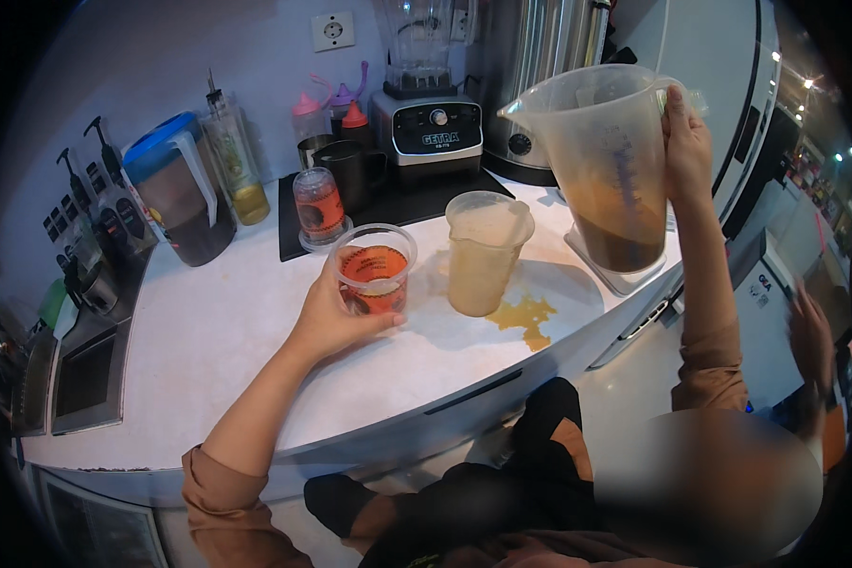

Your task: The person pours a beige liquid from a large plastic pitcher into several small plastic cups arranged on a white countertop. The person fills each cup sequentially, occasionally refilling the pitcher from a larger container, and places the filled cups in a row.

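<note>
My left hand is wrapped round a clear plastic cup with an orange printed band, just above or on the white counter. Whether anything is in the cup, I cannot tell. At the right, my right hand grips the handle of a large translucent measuring jug. Brown liquid fills its lower part. The jug's base is over a white flat device like a kitchen scale; I cannot tell if they touch. Between my hands stands a smaller translucent jug, beside a yellow-brown spill.
Behind the cup, a stack of upturned orange-printed cups stands on a black mat near a black mug and a blender. A blue-lidded pitcher and pump bottles are at left. Another person is near the front edge.
</note>
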Demonstrator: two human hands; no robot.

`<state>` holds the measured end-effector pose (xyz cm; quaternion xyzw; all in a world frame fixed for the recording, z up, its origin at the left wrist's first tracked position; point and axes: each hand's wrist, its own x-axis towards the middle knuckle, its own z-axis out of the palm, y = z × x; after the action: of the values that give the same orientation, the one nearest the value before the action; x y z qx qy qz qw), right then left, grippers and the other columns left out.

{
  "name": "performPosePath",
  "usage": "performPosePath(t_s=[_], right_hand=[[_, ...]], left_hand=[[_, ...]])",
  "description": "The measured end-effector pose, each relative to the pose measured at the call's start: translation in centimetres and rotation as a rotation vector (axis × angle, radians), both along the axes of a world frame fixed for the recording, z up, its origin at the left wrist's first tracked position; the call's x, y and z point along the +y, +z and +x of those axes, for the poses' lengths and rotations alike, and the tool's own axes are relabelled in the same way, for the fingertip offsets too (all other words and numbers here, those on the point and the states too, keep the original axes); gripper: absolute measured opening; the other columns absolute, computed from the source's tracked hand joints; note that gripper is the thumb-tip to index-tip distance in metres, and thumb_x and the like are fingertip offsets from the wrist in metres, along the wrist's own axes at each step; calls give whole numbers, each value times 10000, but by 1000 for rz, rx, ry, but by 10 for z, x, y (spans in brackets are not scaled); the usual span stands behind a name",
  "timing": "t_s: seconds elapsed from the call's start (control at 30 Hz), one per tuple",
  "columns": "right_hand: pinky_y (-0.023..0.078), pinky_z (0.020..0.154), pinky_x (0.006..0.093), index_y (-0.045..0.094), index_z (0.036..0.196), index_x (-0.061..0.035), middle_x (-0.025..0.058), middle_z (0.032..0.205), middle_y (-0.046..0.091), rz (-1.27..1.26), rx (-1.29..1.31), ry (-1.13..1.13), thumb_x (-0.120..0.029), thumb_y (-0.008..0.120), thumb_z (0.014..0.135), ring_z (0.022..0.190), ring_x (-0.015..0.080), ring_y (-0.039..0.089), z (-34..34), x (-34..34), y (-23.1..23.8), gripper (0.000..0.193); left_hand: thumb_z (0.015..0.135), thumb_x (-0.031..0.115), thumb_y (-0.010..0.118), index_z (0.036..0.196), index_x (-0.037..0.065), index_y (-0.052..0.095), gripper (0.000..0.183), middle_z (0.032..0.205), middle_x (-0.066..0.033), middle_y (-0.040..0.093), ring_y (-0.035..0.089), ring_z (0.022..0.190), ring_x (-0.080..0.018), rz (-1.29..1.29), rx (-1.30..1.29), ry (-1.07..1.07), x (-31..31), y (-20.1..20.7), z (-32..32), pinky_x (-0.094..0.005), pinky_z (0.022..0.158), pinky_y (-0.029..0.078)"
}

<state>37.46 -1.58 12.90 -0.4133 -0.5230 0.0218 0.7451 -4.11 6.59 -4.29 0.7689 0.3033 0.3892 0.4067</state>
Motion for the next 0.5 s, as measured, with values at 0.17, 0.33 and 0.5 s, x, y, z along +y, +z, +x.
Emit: performPosePath(t_s=[0.17,0.33,0.5], right_hand=[[245,425,202,663,955,-56,-93,568,432,-176,-273,-31,-407,578,969,465,-8,322,-11,-11,25,361],[237,431,201,678,962,-47,-109,554,385,-341,-507,-132,-424,589,957,470,-11,305,-21,-18,35,388],[256,440,193,681,954,-48,-107,577,411,-369,-583,-95,-436,597,950,478,-10,329,-31,-19,38,397]], left_hand=[[579,258,928,1326,20,372,961,1261,-160,547,551,1172,-252,-4,2,28,-2,-2,0,-377,1001,451],[592,242,922,1305,24,398,911,1240,-152,566,564,1154,-247,-7,-31,22,-5,1,1,-378,982,465],[593,229,914,1292,26,420,880,1235,-153,577,569,1153,-253,8,34,51,-3,2,1,-379,977,470]])
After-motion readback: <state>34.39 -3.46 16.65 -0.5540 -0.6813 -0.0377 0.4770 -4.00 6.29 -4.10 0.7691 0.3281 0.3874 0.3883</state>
